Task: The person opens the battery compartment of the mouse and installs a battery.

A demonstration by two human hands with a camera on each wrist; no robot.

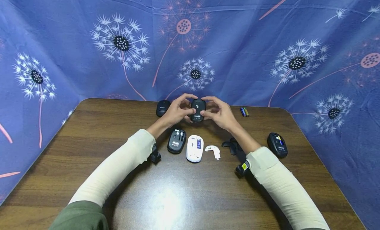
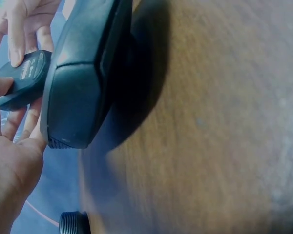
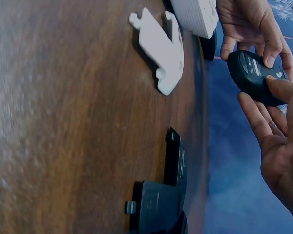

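A black mouse (image 1: 198, 108) is between the left hand (image 1: 178, 110) and right hand (image 1: 219, 114), both grasping its sides, thumbs on its underside. Just left of the grip lies a second mouse (image 1: 163, 107); well right, a pair of batteries (image 1: 244, 112). Nearer the person than the grip are a white cover (image 1: 213, 151) and a black cover (image 1: 228, 144), partly blocked by the right forearm (image 1: 244, 139). Also nearer, a third mouse (image 1: 175, 145) has an open slot, contents unclear; a white mouse (image 1: 193, 154) and, far right, a fourth mouse (image 1: 276, 147) show blue in theirs
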